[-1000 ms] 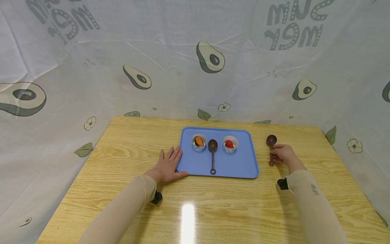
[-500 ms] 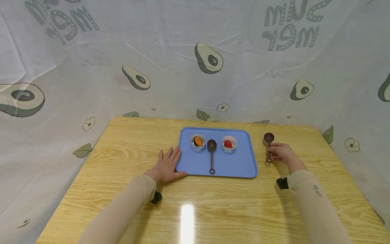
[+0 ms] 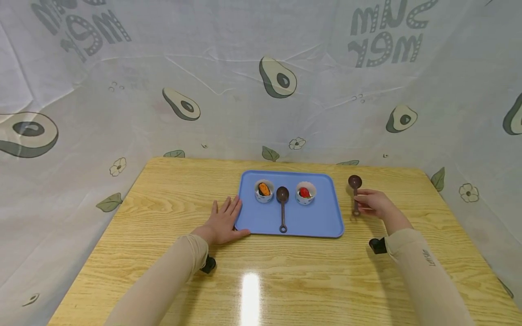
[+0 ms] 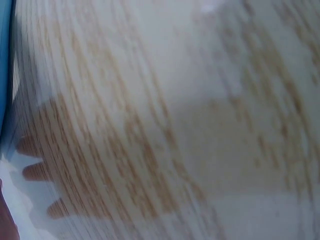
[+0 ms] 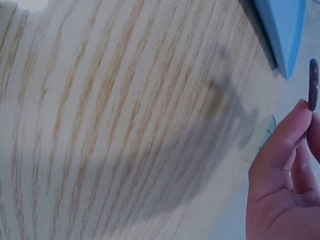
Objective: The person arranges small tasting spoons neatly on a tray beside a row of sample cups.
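Right of the tray, my right hand (image 3: 377, 203) pinches the handle of a brown spoon (image 3: 355, 182), its round bowl pointing away from me. In the right wrist view the ring end of that spoon (image 5: 313, 85) sticks out between thumb and fingers. My left hand (image 3: 223, 224) lies with spread fingers at the near left corner of the blue tray (image 3: 318, 224). On the tray a second brown spoon (image 3: 282, 194) lies between two small white cups. The left cup (image 3: 264, 198) has an orange-topped sushi piece (image 3: 264, 189) in it, the right cup (image 3: 306, 200) a red-topped one (image 3: 304, 193).
The wooden table (image 3: 171, 181) reaches back to a white cloth (image 3: 228, 127) printed with avocados, which hangs behind it and at both sides. A black wrist camera (image 3: 378, 246) sits under each sleeve, near the tabletop.
My right hand has lifted the spoon a little and shifted it slightly left toward the tray. My left hand stays at the tray's corner. The head view has drifted slightly.
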`<action>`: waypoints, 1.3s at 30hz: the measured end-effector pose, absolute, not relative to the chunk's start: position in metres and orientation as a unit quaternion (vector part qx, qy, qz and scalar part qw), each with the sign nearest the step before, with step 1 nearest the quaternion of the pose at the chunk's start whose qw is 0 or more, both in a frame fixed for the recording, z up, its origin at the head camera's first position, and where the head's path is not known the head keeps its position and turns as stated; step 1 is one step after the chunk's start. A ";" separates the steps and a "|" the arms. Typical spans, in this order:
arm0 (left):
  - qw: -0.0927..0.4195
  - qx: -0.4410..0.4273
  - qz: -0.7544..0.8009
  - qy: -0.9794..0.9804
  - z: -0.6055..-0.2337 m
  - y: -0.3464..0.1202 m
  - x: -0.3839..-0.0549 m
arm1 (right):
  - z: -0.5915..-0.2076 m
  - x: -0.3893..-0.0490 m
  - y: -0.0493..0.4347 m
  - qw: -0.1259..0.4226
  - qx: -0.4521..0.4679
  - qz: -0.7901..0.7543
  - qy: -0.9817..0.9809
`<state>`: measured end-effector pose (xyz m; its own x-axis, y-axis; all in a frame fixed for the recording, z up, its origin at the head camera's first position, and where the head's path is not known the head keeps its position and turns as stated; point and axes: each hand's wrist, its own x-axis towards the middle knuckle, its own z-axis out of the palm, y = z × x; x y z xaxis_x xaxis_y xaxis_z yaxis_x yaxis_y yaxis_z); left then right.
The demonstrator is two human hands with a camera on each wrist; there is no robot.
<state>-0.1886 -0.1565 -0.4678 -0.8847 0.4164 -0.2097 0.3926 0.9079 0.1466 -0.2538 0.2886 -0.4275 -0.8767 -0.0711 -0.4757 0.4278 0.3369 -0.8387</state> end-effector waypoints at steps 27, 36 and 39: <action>0.112 0.210 0.053 0.970 -0.474 -0.159 -0.189 | -0.421 -0.243 0.269 0.245 0.073 -0.598 0.760; 0.110 0.212 0.059 0.969 -0.472 -0.158 -0.189 | -0.418 -0.239 0.259 0.255 0.062 -0.604 0.752; 0.111 0.210 0.063 0.969 -0.471 -0.158 -0.189 | -0.419 -0.240 0.256 0.259 0.064 -0.611 0.746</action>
